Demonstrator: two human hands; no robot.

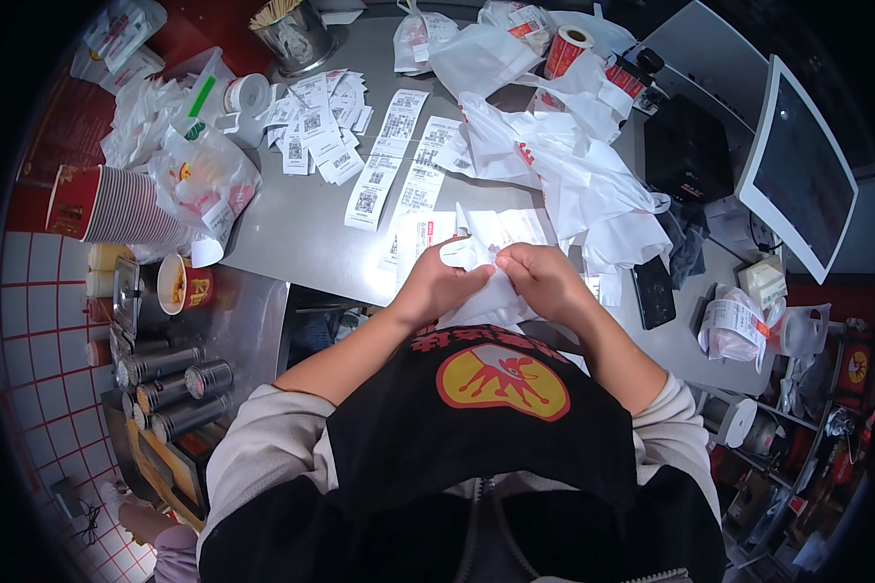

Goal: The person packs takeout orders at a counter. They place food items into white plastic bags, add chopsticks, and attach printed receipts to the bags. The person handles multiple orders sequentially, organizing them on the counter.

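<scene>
My left hand (445, 283) and my right hand (543, 277) meet just in front of my apron (503, 382). Between thumbs and fingers, both pinch a thin white bag (490, 302), which looks crumpled; its contents cannot be made out. Under and beyond the hands lie white sheets with red print. Long printed receipt strips (388, 160) are spread on the metal counter (299, 233) to the left. Beyond my right hand, a heap of white plastic bags (576, 164) with red print covers part of the counter.
Leftward are stacked paper cups (117, 208), a tied clear bag (200, 175), a food cup (184, 284) and metal shakers (208, 379). At right are a phone (654, 293), a screen (802, 167) and a wrapped package (733, 324). Another person's limb (142, 521) shows lower left.
</scene>
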